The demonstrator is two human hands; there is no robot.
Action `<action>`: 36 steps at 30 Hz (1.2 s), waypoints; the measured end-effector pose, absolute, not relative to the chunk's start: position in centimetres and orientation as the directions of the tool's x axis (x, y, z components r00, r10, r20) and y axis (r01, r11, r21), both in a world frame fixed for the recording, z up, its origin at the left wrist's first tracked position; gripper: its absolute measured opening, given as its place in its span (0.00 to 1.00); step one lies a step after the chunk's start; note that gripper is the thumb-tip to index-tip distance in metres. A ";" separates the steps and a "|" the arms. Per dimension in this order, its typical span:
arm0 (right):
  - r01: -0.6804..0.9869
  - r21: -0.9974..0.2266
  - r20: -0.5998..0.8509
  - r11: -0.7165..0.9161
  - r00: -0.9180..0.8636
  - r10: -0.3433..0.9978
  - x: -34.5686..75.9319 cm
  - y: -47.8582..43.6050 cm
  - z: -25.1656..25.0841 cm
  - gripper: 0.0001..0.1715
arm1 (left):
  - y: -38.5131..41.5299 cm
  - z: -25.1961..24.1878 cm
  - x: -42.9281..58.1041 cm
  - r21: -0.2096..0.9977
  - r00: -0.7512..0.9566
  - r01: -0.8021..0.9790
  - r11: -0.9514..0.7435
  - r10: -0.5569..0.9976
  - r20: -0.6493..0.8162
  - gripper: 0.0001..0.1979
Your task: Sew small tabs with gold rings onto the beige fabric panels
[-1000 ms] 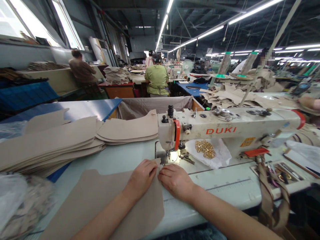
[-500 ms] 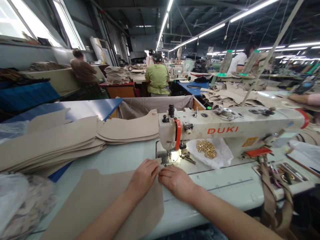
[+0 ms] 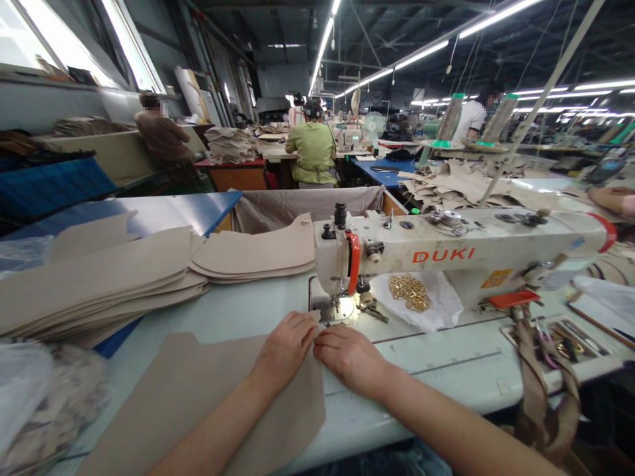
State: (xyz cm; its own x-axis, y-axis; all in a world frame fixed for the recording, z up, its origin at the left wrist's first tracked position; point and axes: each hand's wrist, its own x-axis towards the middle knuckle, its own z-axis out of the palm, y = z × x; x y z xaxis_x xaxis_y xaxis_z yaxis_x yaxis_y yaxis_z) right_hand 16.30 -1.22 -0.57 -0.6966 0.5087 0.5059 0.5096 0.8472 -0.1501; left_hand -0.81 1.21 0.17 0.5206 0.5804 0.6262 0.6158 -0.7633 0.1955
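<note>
Head view shows me the left hand [image 3: 285, 347] pinching the upper right corner of a beige piece [image 3: 206, 363], which lies on the table [image 3: 258, 307] just before the sewing machine [image 3: 446, 235]. The right hand [image 3: 350, 357] meets that corner, fingers curled close; whether they grip it, I cannot tell.

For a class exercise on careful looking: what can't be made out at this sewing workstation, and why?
- Head view: exact grip of the bare left hand and bare right hand, hidden by their own curled fingers.
- Head view: near end of the flat beige sheet, cut off by the bottom edge.
- Head view: count of the small gold metal pieces, too tiny and heaped.
- Head view: whatever the whitish translucent plastic covers, blurred.
</note>
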 end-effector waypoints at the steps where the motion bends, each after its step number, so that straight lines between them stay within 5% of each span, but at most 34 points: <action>1: 0.510 -0.153 0.513 0.847 -0.691 0.509 16.3 -1.2 -0.6 0.10 | 1.2 0.2 -0.8 0.197 0.521 0.615 -0.764 0.581 0.625 0.12; 36: 0.643 -0.156 0.463 0.750 -0.623 0.631 16.0 -1.4 0.1 0.04 | 1.0 0.1 -1.2 0.216 0.505 0.632 -0.745 0.607 0.614 0.10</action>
